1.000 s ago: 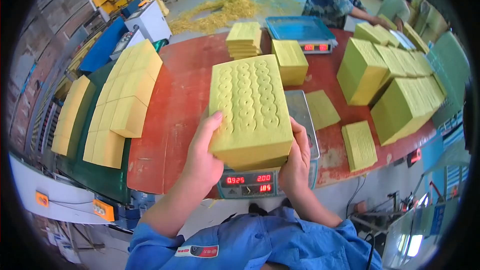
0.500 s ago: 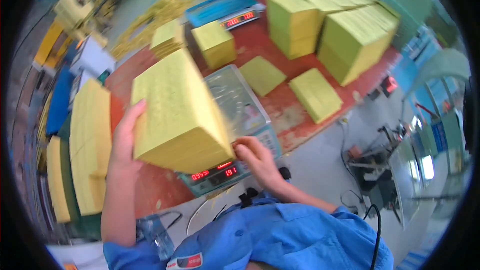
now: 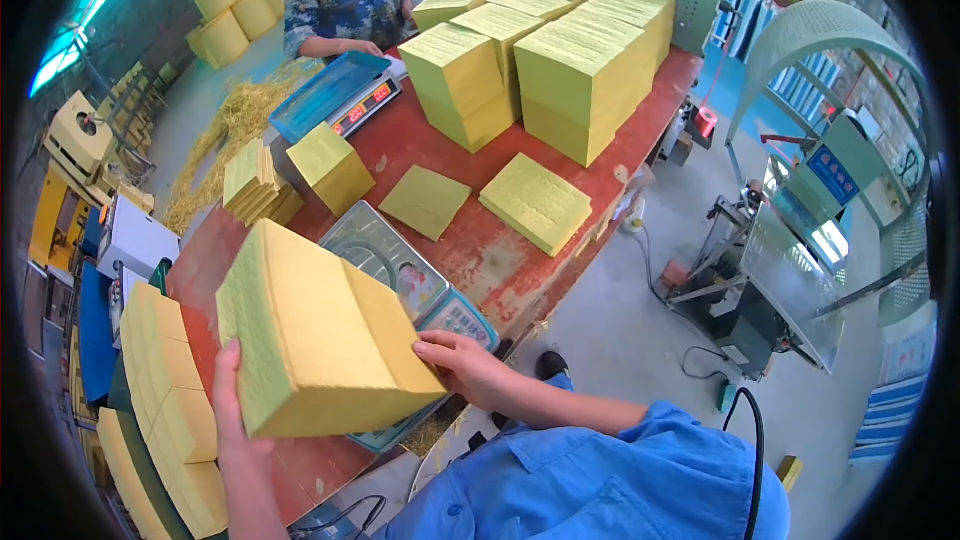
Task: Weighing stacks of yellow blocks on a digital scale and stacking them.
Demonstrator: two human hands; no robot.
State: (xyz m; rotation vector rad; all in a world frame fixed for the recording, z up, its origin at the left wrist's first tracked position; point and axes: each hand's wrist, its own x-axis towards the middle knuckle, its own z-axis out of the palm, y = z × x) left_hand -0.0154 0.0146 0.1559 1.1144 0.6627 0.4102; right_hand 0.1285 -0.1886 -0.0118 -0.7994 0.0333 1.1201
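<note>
A thick stack of yellow paper sheets (image 3: 320, 320) is held tilted between my two hands, with a step along its cut side. My left hand (image 3: 235, 410) is wrapped round its left face from below, and some fingers are hidden. My right hand (image 3: 462, 365) pinches the stack's right edge, thumb and fingertips close together. Under and beyond the stack lies a digital scale (image 3: 470, 320) with a clear tray; the stack covers part of it. A thin yellow pad (image 3: 426, 202) and a thicker one (image 3: 537, 202) lie on the red table past the scale.
Tall yellow paper blocks (image 3: 585, 75) crowd the red table's (image 3: 480, 265) far end. A second scale with a blue tray (image 3: 325, 90) stands beside a co-worker (image 3: 350, 0). Smaller stacks (image 3: 330, 168) sit nearer; more (image 3: 175, 370) line the left. A machine (image 3: 770, 250) stands right.
The stack has turned in my hands, bringing its stepped cut side upward. The lit display on the near scale is now covered. My view has shifted, and a co-worker shows at the far side.
</note>
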